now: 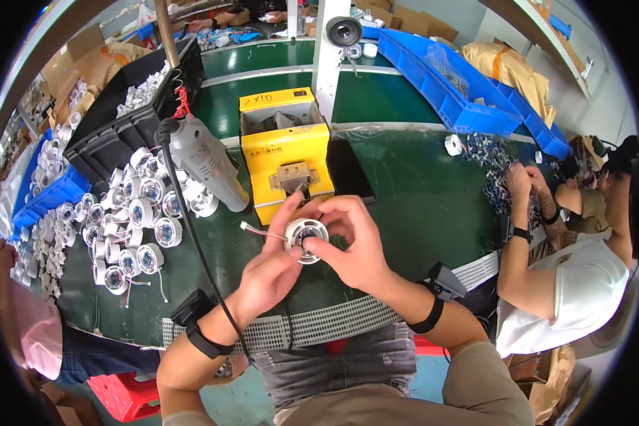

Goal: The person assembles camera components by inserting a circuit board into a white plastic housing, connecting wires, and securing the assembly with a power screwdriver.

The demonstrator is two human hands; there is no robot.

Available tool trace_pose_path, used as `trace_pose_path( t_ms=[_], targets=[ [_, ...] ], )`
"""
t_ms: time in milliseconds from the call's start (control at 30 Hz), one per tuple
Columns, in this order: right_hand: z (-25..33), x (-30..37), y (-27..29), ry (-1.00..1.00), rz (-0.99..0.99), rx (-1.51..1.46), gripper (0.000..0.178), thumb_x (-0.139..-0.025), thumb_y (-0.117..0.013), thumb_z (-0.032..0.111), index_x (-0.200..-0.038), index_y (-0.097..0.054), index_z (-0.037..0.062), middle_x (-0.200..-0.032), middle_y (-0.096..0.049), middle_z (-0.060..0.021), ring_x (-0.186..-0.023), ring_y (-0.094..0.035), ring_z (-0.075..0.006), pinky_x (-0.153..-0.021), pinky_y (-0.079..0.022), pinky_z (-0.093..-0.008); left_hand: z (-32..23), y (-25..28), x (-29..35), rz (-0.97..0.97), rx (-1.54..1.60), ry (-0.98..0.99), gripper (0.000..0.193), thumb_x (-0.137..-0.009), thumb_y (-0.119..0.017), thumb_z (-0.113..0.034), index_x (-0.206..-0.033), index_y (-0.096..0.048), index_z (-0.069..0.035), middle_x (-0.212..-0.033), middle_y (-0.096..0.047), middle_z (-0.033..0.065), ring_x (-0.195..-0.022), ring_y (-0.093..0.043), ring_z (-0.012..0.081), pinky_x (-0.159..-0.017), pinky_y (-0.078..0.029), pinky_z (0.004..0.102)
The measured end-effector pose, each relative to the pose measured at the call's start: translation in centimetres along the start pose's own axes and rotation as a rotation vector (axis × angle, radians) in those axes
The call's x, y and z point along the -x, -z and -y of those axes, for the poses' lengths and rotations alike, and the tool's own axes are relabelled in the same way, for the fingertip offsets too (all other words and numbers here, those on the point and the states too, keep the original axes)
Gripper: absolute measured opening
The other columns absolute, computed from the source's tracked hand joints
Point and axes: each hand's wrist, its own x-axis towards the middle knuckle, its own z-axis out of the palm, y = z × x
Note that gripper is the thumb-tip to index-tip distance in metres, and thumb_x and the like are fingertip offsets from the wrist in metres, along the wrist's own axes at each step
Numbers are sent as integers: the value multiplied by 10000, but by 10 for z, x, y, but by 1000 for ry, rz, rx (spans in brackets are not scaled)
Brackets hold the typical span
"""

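Note:
Between my two hands, in front of the yellow machine (pixel 273 157), is a round white plastic housing (pixel 315 231) with a small circuit board inside. A thin cable with a white plug (pixel 246 226) sticks out of it to the left. My left hand (pixel 271 273) is closed around the left side of the housing. My right hand (pixel 351 245) grips its right side, the thumb pressing on the inside. Several similar white housings with boards (pixel 140 213) lie heaped on the green bench to the left of my hands.
An electric screwdriver (pixel 206 160) hangs left of the machine, its black cord crossing toward my left wrist. A black crate (pixel 131 117) of white parts stands behind. Blue trays (pixel 468 117) are at the back right. A co-worker (pixel 554 280) handles small dark parts (pixel 491 170) at the right.

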Motion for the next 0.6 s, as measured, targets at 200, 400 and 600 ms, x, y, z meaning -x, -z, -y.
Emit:
trace_pose_path(
  t_ms=[200, 400, 600],
  targets=[
    [-12, -4, 2, -238, 118, -148, 219, -838, -657, -23, -1046, -585, -18, -980, -619, -75, -851, -640, -147, -707, -540, -266, 0, 9, -5, -195, -400, 162, 523, -937, -538, -51, -1417, -331, -54, -1196, -538, 50, -1078, -552, 141, -888, -528, 312],
    [-3, -40, -9, 52, 69, 166, 374, -809, -711, 88, -1139, -570, -20, -1041, -624, -155, -863, -644, -198, -765, -528, -296, 0, 19, -7, -289, -415, 201, 381, -920, -510, -4, -1294, -441, 15, -1141, -556, 98, -1004, -600, 176, -839, -580, 340],
    [22, -80, -73, -54, 276, 123, 758, -762, -762, 254, -1360, -363, 11, -1136, -595, -211, -1076, -590, -326, -899, -469, -416, 3, 24, -7, -333, -443, 231, 327, -954, -500, -79, -1265, -474, 15, -1172, -577, 130, -1031, -615, 237, -882, -551, 390]
  ],
)
